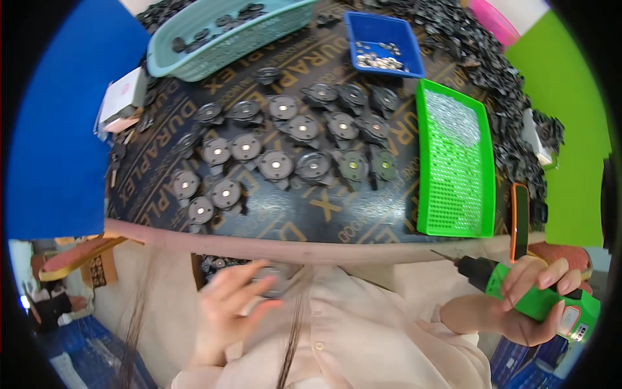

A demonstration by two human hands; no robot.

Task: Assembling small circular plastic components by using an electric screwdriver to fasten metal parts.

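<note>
My left hand (228,305), slightly smeared by motion, is in front of the table's near edge. Its fingers hold a round dark-grey plastic part (277,280); the grip itself is blurred. On the right, my right hand (532,303) is closed around a green and black electric screwdriver (478,272), whose thin bit points left toward the table edge. Several round black parts with a shiny metal centre (276,165) stand in loose rows on the dark printed tabletop (278,214).
A green perforated tray (453,223) holds small silvery pieces. Behind it are a blue tray (414,55) with small metal pieces and a teal basket (214,55) with black parts. Black parts pile up along the right (479,71). An orange-edged phone (519,220) and a white box (126,91) lie at the sides.
</note>
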